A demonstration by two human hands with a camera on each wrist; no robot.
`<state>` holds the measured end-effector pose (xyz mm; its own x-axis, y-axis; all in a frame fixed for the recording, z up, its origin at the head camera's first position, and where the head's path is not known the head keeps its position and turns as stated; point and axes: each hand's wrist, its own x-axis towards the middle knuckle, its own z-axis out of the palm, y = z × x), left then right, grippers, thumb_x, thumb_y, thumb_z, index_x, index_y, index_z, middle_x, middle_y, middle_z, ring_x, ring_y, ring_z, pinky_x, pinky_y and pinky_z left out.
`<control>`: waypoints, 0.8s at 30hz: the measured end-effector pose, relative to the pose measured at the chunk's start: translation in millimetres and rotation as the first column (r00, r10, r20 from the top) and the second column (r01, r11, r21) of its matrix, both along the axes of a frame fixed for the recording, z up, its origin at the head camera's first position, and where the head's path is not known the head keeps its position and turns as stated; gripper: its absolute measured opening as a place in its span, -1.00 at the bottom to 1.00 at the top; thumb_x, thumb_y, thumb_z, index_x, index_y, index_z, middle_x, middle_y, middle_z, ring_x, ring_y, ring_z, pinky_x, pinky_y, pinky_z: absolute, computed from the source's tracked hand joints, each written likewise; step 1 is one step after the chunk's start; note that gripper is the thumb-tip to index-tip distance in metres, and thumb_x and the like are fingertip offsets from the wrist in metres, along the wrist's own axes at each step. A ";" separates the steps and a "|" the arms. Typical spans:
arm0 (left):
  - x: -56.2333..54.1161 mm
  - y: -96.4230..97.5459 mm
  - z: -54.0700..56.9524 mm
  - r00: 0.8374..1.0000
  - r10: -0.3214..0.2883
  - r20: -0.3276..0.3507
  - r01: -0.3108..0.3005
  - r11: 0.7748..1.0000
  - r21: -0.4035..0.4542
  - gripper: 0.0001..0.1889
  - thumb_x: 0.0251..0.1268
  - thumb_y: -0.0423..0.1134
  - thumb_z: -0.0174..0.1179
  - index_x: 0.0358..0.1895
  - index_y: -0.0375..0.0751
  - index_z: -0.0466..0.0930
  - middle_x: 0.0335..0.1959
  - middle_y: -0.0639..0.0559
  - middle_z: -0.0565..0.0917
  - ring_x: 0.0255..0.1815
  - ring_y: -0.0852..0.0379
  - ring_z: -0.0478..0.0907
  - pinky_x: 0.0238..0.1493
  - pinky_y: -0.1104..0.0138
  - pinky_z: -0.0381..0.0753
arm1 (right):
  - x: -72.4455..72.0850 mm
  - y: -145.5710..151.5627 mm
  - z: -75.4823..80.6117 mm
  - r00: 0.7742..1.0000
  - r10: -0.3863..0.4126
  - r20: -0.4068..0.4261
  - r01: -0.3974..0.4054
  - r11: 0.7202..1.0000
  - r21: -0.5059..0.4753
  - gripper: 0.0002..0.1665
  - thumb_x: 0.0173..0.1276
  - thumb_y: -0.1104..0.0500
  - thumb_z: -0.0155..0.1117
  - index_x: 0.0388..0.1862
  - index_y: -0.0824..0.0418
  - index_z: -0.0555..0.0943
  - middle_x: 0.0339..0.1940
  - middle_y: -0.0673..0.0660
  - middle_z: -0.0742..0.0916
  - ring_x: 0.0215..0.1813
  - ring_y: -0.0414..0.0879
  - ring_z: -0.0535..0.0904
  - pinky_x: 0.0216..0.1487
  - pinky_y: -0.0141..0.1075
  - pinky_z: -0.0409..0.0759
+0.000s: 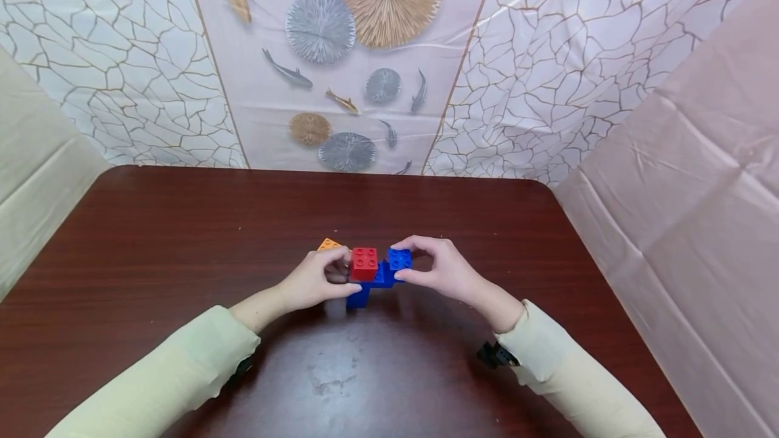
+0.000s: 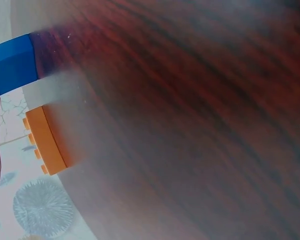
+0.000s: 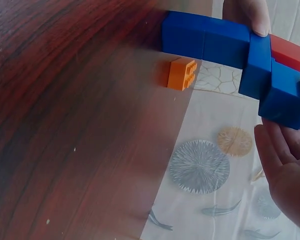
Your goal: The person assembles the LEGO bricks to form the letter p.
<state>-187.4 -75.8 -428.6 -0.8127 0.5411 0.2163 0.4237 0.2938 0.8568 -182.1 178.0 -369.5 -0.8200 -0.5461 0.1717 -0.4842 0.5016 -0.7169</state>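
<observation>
A joined stack of blue bricks (image 3: 225, 44) rises from the table, two blocks high, with a longer blue brick (image 3: 257, 65) across its top. On that crosspiece sits a red brick (image 1: 364, 262). At the crosspiece's right end is a square blue brick (image 1: 399, 259), pinched between the thumb and fingers of my right hand (image 1: 447, 270). My left hand (image 1: 313, 281) holds the stack beside the red brick, thumb in front and fingers behind. An orange brick (image 3: 179, 74) lies on the table behind the left hand, partly hidden by it in the head view.
The dark brown wooden table (image 1: 182, 222) spreads out around the bricks. Patterned cloth (image 1: 322, 26) hangs behind its far edge, and plain pale cloth (image 1: 681, 188) closes off the right side.
</observation>
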 end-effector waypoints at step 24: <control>0.3 -1.7 -0.6 0.999 0.002 0.044 -0.003 1.000 0.025 -0.70 0.01 -0.29 0.39 -0.20 -0.23 0.52 -0.26 -0.11 0.65 -0.26 0.12 0.66 -0.20 0.36 0.67 | -16.2 -1.9 1.4 0.989 -0.134 0.065 0.140 0.984 -0.108 -0.68 0.28 0.19 0.25 0.01 0.25 0.57 -0.10 0.22 0.71 -0.12 0.01 0.63 -0.09 -0.29 0.60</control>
<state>-187.1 -77.5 -429.2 -0.8232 0.5335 0.1942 0.3849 0.2730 0.8817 -198.3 176.1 -368.1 -0.8958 -0.4081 0.1758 -0.3730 0.4755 -0.7968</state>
